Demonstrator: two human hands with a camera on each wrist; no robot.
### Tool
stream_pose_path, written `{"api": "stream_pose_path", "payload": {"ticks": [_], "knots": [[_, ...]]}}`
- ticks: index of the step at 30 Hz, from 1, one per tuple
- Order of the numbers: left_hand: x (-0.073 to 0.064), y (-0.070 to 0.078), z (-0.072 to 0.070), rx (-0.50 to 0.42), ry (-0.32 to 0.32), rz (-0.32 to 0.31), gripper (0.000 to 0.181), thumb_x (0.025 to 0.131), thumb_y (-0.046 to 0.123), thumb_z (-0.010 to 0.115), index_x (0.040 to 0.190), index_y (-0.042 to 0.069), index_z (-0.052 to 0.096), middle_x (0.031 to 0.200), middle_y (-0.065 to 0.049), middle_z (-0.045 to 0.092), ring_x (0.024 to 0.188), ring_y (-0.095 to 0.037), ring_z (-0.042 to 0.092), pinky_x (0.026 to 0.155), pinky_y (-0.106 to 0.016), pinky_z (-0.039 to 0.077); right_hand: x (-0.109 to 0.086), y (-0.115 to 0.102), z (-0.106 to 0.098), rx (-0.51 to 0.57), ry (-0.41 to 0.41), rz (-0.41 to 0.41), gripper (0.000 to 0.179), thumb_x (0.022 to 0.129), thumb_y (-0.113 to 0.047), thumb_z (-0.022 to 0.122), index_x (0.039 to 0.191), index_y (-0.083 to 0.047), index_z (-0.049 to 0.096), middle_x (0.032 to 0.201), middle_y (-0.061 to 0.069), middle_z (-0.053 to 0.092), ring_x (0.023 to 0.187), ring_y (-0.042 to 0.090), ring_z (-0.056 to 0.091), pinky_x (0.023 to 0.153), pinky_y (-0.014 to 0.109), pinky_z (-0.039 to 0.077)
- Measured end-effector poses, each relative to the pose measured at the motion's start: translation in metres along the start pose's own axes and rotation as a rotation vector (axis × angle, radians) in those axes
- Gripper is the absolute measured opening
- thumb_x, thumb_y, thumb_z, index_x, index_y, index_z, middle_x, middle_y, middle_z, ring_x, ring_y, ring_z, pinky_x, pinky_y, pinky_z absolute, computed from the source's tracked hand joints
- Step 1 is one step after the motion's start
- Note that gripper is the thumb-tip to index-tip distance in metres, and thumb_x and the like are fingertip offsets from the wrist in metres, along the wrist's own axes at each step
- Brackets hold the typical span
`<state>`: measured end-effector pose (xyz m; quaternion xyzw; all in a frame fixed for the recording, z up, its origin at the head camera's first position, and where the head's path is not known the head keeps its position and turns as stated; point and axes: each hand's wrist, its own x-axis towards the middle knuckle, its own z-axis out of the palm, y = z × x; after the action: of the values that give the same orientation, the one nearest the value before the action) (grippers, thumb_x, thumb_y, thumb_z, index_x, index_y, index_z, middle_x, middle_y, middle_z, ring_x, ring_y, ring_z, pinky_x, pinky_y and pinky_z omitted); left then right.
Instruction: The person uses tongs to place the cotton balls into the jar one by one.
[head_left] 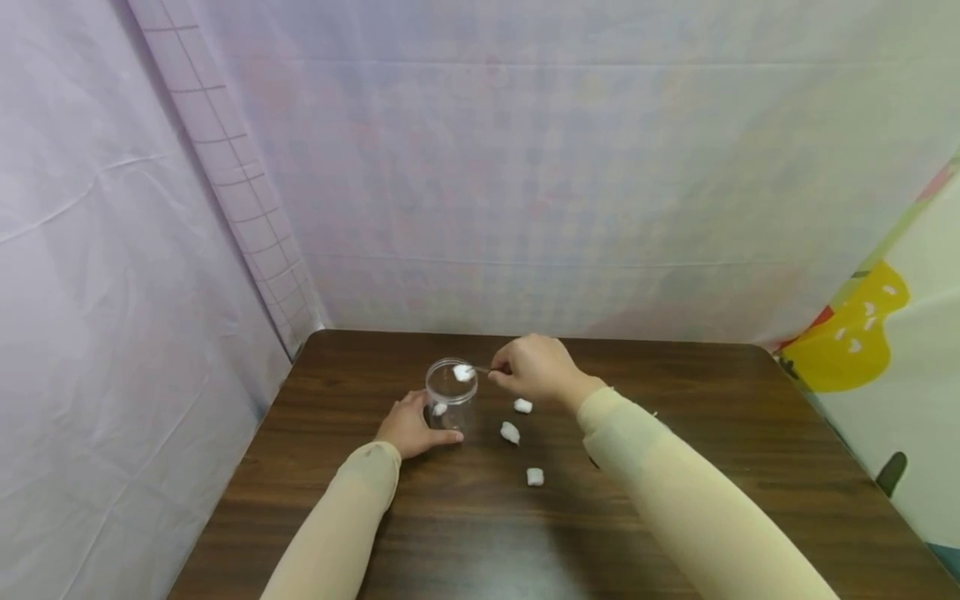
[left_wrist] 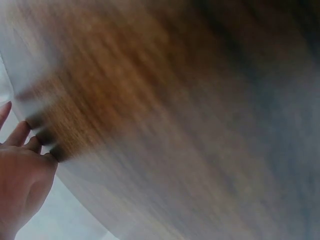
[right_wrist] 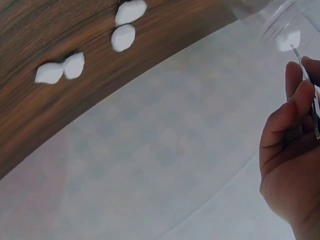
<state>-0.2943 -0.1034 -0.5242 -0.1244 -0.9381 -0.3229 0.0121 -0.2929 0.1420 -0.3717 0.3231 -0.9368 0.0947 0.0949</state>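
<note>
A clear jar (head_left: 452, 392) stands upright on the table, with a white cotton ball (head_left: 439, 409) low inside it. My left hand (head_left: 412, 427) holds the jar near its base, thumb along the front and fingers at the far left side. In the left wrist view that left hand (left_wrist: 25, 175) shows only at the edge. My right hand (head_left: 534, 367) pinches metal tweezers (right_wrist: 300, 59) between thumb and fingers. Their tips grip another cotton ball (head_left: 464, 373) at the jar's open mouth, overlapping the rim in the head view.
To the right of the jar, loose cotton balls lie on the dark wooden table (head_left: 450, 533): one behind (head_left: 522, 406), one in the middle (head_left: 510, 432) and one nearer (head_left: 535, 477). A pale curtain (head_left: 525, 208) hangs along the table's back edge, and white cloth (head_left: 112, 333) lines the left.
</note>
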Motion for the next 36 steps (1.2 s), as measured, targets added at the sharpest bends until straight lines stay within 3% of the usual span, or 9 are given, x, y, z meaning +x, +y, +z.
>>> {"api": "stream_pose_path", "payload": {"ticks": [8,27,36], "knots": [[0.0,0.004,0.001,-0.005,0.0,0.005,0.09,0.067,0.061,0.085,0.138,0.013,0.057,0.141,-0.015,0.054,0.132,-0.034,0.047,0.116,-0.058,0.021,0.0,-0.003,0.005,-0.046,-0.011,0.005,0.01,0.089,-0.033,0.072,0.088,-0.026,0.079,0.068,-0.019,0.06,0.057,0.003,0.053,0.049,0.03,0.047],[-0.002,0.004,-0.001,-0.006,-0.009,0.0,0.09,0.067,0.061,0.085,0.137,0.011,0.058,0.141,-0.015,0.053,0.133,-0.033,0.047,0.117,-0.057,0.021,-0.003,0.0,0.008,-0.035,-0.016,0.014,0.011,0.089,-0.034,0.071,0.09,-0.026,0.079,0.071,-0.019,0.062,0.059,0.002,0.054,0.05,0.03,0.048],[-0.001,0.0,-0.001,-0.004,-0.003,0.021,0.09,0.067,0.061,0.085,0.138,0.012,0.057,0.141,-0.015,0.054,0.133,-0.033,0.047,0.116,-0.059,0.021,-0.02,0.023,0.001,0.006,-0.013,0.08,0.015,0.093,-0.034,0.07,0.096,-0.022,0.079,0.083,-0.012,0.071,0.061,0.001,0.057,0.052,0.029,0.049]]}}
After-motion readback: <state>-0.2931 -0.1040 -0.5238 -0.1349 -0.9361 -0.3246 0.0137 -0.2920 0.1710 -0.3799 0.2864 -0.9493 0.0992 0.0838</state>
